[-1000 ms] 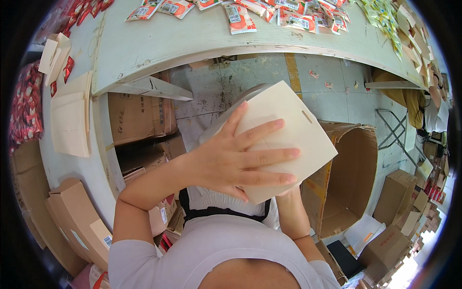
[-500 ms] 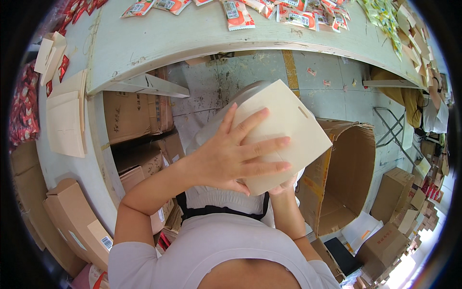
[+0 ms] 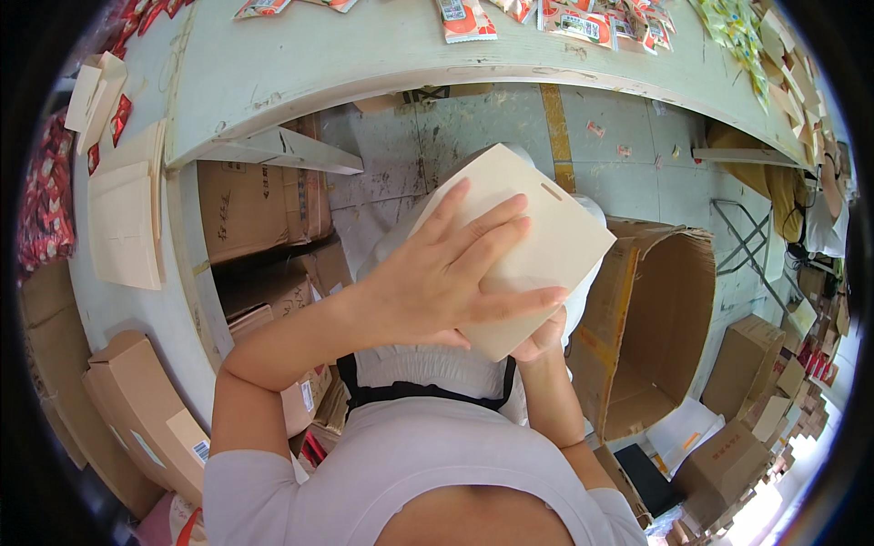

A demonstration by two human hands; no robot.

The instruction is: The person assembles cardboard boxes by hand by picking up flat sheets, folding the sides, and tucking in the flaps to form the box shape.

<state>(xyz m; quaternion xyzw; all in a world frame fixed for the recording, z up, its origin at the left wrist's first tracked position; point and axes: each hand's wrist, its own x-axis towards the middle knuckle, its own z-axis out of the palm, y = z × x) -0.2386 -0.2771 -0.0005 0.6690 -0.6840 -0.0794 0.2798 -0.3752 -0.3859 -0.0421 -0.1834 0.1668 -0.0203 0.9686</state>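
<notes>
Over my lap a plain cream paper box [image 3: 555, 241] is held at a tilt, a small slot near its far right edge. My left hand [image 3: 464, 259] lies across its upper face with the fingers spread, the thumb by the near edge. Beneath the near right edge my right hand [image 3: 543, 338] supports the box; most of its fingers are hidden behind it. Both hands grip the same box.
A pale table [image 3: 364, 68] curves ahead, with small orange-and-white packets [image 3: 578, 23] on it. Flattened cream boxes [image 3: 127, 223] lie on the left surface. An open brown carton [image 3: 669, 318] stands to my right, and more cartons [image 3: 250, 205] sit under the table.
The box has shifted slightly left and turned a little. My left fingers have moved across its face, with two now close together. The right hand shows more at the near edge.
</notes>
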